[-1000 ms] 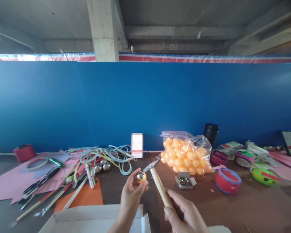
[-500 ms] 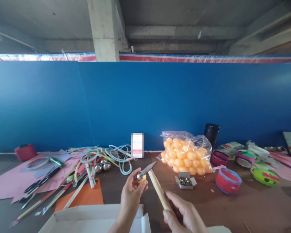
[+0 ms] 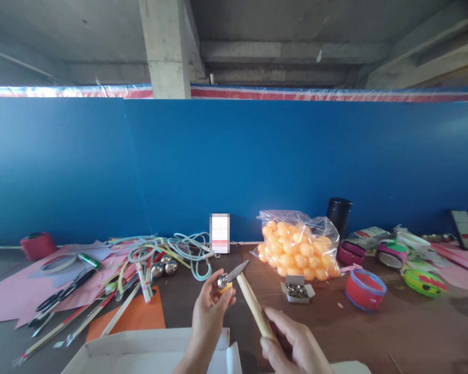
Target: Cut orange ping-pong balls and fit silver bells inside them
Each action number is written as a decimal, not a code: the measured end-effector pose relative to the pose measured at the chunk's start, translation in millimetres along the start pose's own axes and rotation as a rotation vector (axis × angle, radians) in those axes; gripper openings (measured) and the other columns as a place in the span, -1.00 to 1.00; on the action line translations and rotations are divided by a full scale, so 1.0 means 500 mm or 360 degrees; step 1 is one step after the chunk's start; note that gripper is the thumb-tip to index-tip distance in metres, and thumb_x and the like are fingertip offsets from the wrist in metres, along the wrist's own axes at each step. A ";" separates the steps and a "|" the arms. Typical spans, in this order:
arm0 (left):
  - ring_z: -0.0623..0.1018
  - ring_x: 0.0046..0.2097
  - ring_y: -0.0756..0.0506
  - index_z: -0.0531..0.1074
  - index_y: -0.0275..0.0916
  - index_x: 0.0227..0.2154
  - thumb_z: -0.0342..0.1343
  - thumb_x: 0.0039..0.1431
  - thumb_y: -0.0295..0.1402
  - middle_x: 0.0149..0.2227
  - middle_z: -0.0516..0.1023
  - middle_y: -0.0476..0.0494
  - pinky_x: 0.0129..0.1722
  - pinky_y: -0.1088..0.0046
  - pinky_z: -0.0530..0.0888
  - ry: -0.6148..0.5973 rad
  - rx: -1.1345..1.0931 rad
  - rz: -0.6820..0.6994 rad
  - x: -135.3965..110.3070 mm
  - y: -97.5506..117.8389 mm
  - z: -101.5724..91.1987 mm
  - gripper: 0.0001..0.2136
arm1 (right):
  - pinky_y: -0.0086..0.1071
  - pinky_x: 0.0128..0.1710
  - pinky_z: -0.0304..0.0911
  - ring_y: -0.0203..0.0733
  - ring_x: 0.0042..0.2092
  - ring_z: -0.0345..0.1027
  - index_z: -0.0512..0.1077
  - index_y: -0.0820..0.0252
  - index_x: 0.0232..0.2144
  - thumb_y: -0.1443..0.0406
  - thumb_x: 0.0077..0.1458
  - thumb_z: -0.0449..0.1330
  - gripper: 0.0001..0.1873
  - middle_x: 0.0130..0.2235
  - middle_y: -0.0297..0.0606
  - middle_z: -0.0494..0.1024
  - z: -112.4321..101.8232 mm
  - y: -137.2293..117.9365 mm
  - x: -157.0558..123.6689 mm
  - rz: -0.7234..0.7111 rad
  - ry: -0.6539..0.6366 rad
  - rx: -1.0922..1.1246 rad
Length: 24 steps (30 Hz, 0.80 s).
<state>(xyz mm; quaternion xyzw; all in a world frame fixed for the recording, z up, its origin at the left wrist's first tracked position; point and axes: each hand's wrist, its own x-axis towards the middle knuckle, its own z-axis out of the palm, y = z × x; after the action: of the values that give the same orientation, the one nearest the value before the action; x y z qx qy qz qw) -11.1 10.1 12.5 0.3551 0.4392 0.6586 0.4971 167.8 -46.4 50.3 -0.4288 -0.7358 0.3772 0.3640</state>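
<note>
Between the thumb and fingers of my left hand [image 3: 211, 306] is a shiny silver ball [image 3: 222, 281], with a small yellow-orange piece [image 3: 226, 288] just below it, partly hidden by the fingers. My right hand [image 3: 294, 337] is wrapped round the wooden handle of a hammer [image 3: 255, 307]. Its dark metal head [image 3: 238, 270] tapers to a point at the upper right, and its other end overlaps the ball; whether they touch I cannot tell. Both hands are raised over the front of the table, near an open white carton [image 3: 140, 345].
Behind my right hand stand a clear bag of orange balls [image 3: 300, 252] and a small box of metal pieces [image 3: 297, 291]. Cords [image 3: 191, 249], scissors [image 3: 58, 296], paper and several silver balls [image 3: 170, 267] crowd the left. Right lies a red-and-blue round case [image 3: 365, 290].
My left hand and the silver ball have shifted very slightly left, along with the whole scene. Both grips look the same.
</note>
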 end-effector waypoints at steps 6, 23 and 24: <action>0.59 -0.35 -0.07 0.37 -0.26 -0.10 0.34 -0.21 -0.29 -0.28 0.53 -0.13 -0.30 0.35 0.56 0.0016 -0.0034 -0.0013 -0.001 -0.003 -0.001 -0.47 | -0.51 -0.57 0.18 -0.34 -0.56 0.20 0.35 0.27 -0.05 0.22 0.08 0.04 -0.60 -0.52 -0.38 0.38 -0.001 0.000 -0.002 0.0002 -0.0098 -0.0021; 0.59 -0.29 -0.11 0.34 -0.26 -0.09 0.30 -0.15 -0.28 -0.23 0.52 -0.16 -0.27 0.31 0.55 -0.0043 0.0054 0.0031 -0.003 -0.002 -0.001 -0.50 | -0.53 -0.63 0.13 -0.38 -0.62 0.13 0.36 0.24 -0.05 0.17 0.07 0.04 -0.58 -0.55 -0.39 0.37 0.011 -0.003 -0.004 0.0082 0.0005 0.0116; 0.59 -0.29 -0.11 0.33 -0.26 -0.08 0.29 -0.14 -0.27 -0.24 0.52 -0.16 -0.27 0.31 0.55 -0.0046 0.0058 0.0030 -0.002 -0.003 -0.002 -0.49 | -0.53 -0.63 0.12 -0.38 -0.62 0.13 0.35 0.24 -0.04 0.16 0.08 0.04 -0.57 -0.54 -0.39 0.38 0.011 -0.002 -0.005 0.0105 0.0027 0.0141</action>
<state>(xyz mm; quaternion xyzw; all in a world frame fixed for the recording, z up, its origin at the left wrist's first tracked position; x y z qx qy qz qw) -11.2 8.9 10.7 0.3776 0.4405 0.6501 0.4906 163.6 -50.6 48.2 -0.4395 -0.7006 0.4176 0.3762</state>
